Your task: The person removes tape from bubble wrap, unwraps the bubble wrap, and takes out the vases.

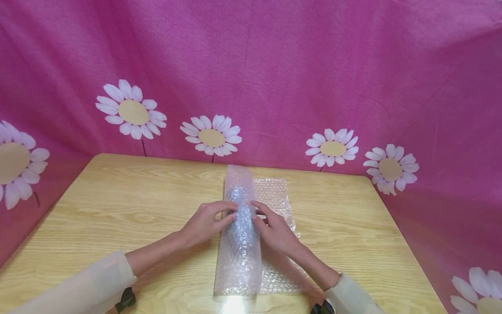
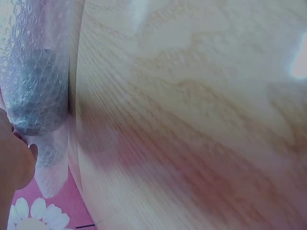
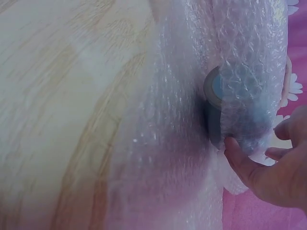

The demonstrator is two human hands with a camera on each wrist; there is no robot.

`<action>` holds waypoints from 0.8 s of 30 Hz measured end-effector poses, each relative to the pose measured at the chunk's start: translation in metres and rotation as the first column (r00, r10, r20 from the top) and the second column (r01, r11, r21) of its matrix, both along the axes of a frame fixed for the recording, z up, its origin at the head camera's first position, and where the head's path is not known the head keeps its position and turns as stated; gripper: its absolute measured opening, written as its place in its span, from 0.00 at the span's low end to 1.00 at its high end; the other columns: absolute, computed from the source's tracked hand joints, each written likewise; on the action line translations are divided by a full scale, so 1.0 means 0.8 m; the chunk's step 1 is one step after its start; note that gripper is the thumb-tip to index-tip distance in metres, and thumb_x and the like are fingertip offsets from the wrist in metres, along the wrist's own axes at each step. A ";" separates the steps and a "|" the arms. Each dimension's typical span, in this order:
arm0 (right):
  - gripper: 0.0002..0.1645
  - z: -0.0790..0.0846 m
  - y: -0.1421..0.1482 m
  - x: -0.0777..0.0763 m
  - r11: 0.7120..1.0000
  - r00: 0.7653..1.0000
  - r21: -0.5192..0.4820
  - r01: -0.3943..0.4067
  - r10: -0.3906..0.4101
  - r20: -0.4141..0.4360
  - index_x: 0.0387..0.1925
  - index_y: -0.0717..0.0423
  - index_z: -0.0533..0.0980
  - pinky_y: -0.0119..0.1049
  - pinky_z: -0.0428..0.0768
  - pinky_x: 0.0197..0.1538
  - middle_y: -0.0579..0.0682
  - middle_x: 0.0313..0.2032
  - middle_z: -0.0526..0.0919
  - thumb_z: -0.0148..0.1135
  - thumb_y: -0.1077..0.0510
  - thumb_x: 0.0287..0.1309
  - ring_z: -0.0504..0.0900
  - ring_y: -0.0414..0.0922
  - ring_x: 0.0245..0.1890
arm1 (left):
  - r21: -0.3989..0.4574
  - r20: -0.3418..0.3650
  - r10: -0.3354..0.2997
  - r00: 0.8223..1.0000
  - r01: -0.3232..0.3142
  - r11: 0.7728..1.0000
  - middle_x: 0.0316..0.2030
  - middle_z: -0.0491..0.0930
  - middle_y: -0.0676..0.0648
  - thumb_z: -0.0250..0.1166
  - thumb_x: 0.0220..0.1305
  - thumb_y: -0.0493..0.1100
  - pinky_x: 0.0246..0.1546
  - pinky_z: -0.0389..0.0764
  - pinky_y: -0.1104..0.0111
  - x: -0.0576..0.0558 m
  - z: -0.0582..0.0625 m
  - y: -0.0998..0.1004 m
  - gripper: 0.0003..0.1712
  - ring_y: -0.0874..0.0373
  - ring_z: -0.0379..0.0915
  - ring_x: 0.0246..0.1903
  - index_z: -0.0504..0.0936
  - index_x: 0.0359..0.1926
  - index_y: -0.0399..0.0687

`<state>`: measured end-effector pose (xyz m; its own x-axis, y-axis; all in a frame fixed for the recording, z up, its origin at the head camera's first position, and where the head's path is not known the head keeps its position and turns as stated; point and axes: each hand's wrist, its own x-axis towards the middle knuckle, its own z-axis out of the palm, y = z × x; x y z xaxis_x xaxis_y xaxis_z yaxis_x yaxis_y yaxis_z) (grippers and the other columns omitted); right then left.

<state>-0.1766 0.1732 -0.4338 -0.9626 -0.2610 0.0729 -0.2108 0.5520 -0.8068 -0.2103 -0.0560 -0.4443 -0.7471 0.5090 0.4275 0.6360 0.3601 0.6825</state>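
Note:
A sheet of clear bubble wrap (image 1: 240, 266) lies folded over into a long strip on the wooden table, its flat part (image 1: 272, 192) spreading to the right. Inside the fold sits a dark cylindrical object (image 3: 214, 110); its grey rim and pale blue end show in the right wrist view, and the wrap blurs the rest. My left hand (image 1: 205, 221) grips the fold from the left with thumb and fingers. From the right, my right hand (image 1: 276, 229) holds the fold's edge around the cylinder, its thumb at the wrap's edge in the right wrist view.
The light wooden table (image 1: 129, 196) has its far edge just beyond the wrap. A pink cloth (image 1: 274, 87) with large white daisies hangs behind the table and along both sides.

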 end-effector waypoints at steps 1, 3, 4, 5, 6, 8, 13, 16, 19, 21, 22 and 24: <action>0.26 0.000 0.000 0.000 1.000 1.000 0.000 0.002 -0.002 -0.003 0.70 0.50 0.68 0.40 0.85 0.42 0.63 0.57 0.79 0.52 0.57 0.74 0.85 0.49 0.44 | 0.000 0.005 0.001 1.000 -0.001 1.000 0.50 0.85 0.48 0.69 0.66 0.40 0.58 0.77 0.62 0.000 0.000 -0.001 0.13 0.56 0.79 0.53 0.86 0.50 0.42; 0.26 0.001 -0.001 -0.001 1.000 1.000 -0.007 -0.002 0.002 -0.013 0.70 0.52 0.68 0.39 0.84 0.41 0.64 0.57 0.79 0.51 0.59 0.73 0.86 0.49 0.42 | 0.000 0.016 0.007 1.000 -0.007 1.000 0.50 0.85 0.47 0.68 0.66 0.41 0.58 0.77 0.62 0.001 -0.001 -0.003 0.14 0.55 0.79 0.53 0.86 0.51 0.42; 0.26 0.001 -0.001 -0.001 1.000 1.000 -0.013 -0.010 0.010 -0.022 0.70 0.53 0.68 0.40 0.84 0.40 0.65 0.56 0.79 0.51 0.61 0.73 0.86 0.49 0.42 | -0.003 0.023 0.012 1.000 -0.012 1.000 0.51 0.84 0.47 0.68 0.66 0.41 0.59 0.76 0.62 0.001 -0.001 -0.005 0.14 0.54 0.79 0.54 0.86 0.51 0.43; 0.26 0.002 -0.001 -0.001 1.000 1.000 -0.015 -0.017 0.017 -0.023 0.70 0.53 0.68 0.39 0.84 0.41 0.64 0.56 0.79 0.52 0.62 0.73 0.86 0.49 0.42 | -0.002 0.029 0.017 0.999 -0.017 1.000 0.51 0.84 0.47 0.68 0.66 0.41 0.59 0.76 0.61 0.001 -0.001 -0.006 0.14 0.54 0.79 0.55 0.86 0.51 0.43; 0.27 0.002 -0.002 -0.002 1.000 0.999 -0.017 -0.026 0.026 -0.027 0.70 0.54 0.68 0.40 0.85 0.41 0.64 0.56 0.79 0.52 0.63 0.72 0.86 0.50 0.42 | 0.001 0.037 0.020 0.999 -0.020 1.000 0.51 0.84 0.47 0.68 0.66 0.42 0.59 0.76 0.61 0.002 -0.002 -0.008 0.14 0.53 0.78 0.55 0.86 0.51 0.43; 0.28 0.003 -0.003 -0.003 0.999 0.999 -0.014 -0.040 0.040 -0.035 0.70 0.55 0.68 0.39 0.85 0.42 0.64 0.56 0.79 0.53 0.64 0.71 0.86 0.50 0.43 | 0.004 0.049 0.030 0.998 -0.031 1.000 0.52 0.84 0.48 0.68 0.66 0.42 0.59 0.76 0.61 0.002 -0.003 -0.010 0.14 0.53 0.78 0.56 0.86 0.51 0.44; 0.29 0.002 -0.005 -0.004 0.998 0.998 -0.011 -0.055 0.054 -0.044 0.70 0.55 0.68 0.38 0.85 0.41 0.64 0.56 0.79 0.56 0.63 0.70 0.85 0.52 0.43 | 0.036 0.073 0.027 0.997 -0.029 0.999 0.52 0.84 0.47 0.68 0.66 0.42 0.57 0.78 0.62 0.004 -0.007 -0.016 0.14 0.52 0.77 0.56 0.86 0.51 0.43; 0.29 0.001 -0.007 -0.003 0.999 0.997 -0.017 -0.051 0.050 -0.054 0.70 0.55 0.68 0.37 0.85 0.40 0.64 0.55 0.80 0.58 0.63 0.69 0.85 0.53 0.43 | 0.056 0.086 0.023 0.996 -0.028 0.998 0.52 0.84 0.46 0.68 0.66 0.41 0.56 0.78 0.63 0.006 -0.008 -0.018 0.14 0.52 0.78 0.56 0.86 0.51 0.42; 0.29 0.000 -0.010 -0.003 0.998 0.996 -0.022 -0.052 0.050 -0.076 0.69 0.55 0.68 0.37 0.85 0.40 0.63 0.54 0.81 0.59 0.63 0.68 0.86 0.53 0.42 | 0.072 0.103 0.028 0.994 -0.036 0.997 0.52 0.84 0.45 0.68 0.66 0.39 0.56 0.78 0.63 0.007 -0.007 -0.021 0.13 0.51 0.78 0.56 0.86 0.50 0.41; 0.29 0.001 -0.012 -0.004 0.998 0.995 -0.024 -0.055 0.053 -0.090 0.69 0.56 0.69 0.37 0.85 0.40 0.62 0.54 0.81 0.60 0.62 0.68 0.86 0.53 0.42 | 0.081 0.117 0.036 0.993 -0.045 0.996 0.52 0.84 0.45 0.68 0.66 0.38 0.55 0.78 0.63 0.009 -0.007 -0.023 0.12 0.51 0.78 0.56 0.86 0.50 0.41; 0.30 0.002 -0.013 -0.004 0.998 0.994 -0.025 -0.056 0.054 -0.090 0.69 0.55 0.68 0.37 0.85 0.40 0.62 0.54 0.81 0.61 0.62 0.67 0.86 0.53 0.42 | 0.085 0.124 0.041 0.991 -0.052 0.995 0.52 0.84 0.44 0.68 0.66 0.37 0.55 0.79 0.63 0.009 -0.007 -0.024 0.12 0.51 0.78 0.55 0.86 0.49 0.40; 0.30 0.003 -0.015 -0.005 0.998 0.994 -0.025 -0.060 0.058 -0.097 0.69 0.56 0.69 0.36 0.85 0.40 0.61 0.54 0.81 0.61 0.62 0.67 0.86 0.53 0.41 | 0.089 0.138 0.050 0.989 -0.063 0.994 0.52 0.84 0.44 0.68 0.66 0.37 0.55 0.79 0.63 0.010 -0.008 -0.027 0.12 0.50 0.78 0.55 0.86 0.50 0.41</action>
